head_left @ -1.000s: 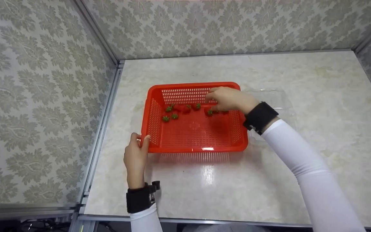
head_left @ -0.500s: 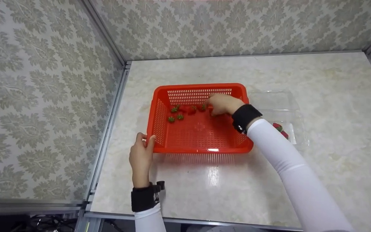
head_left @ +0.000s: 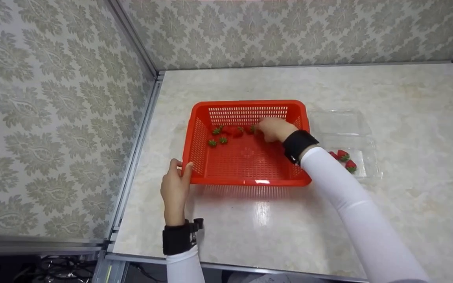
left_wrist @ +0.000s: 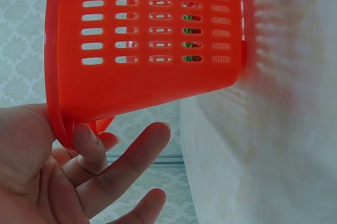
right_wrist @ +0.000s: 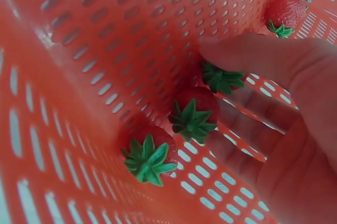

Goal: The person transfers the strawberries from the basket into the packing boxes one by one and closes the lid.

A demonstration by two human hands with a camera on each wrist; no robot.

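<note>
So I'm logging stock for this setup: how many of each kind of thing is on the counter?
Basket: 1
Clear tray: 1
Strawberries: at least 8 in the head view, 5 in the basket and 3 in the tray; the right hand may hide more
Total: at least 10

One basket (head_left: pixel 250 181), one clear tray (head_left: pixel 344 122)

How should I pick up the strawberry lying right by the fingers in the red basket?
Pinch the strawberry by its red sides, just under the green leaf cap, coming from above on the open side where the right hand is. It lies against the basket wall, so that side is blocked, and the cap faces up and outward, probably too flimsy to pull on.
</note>
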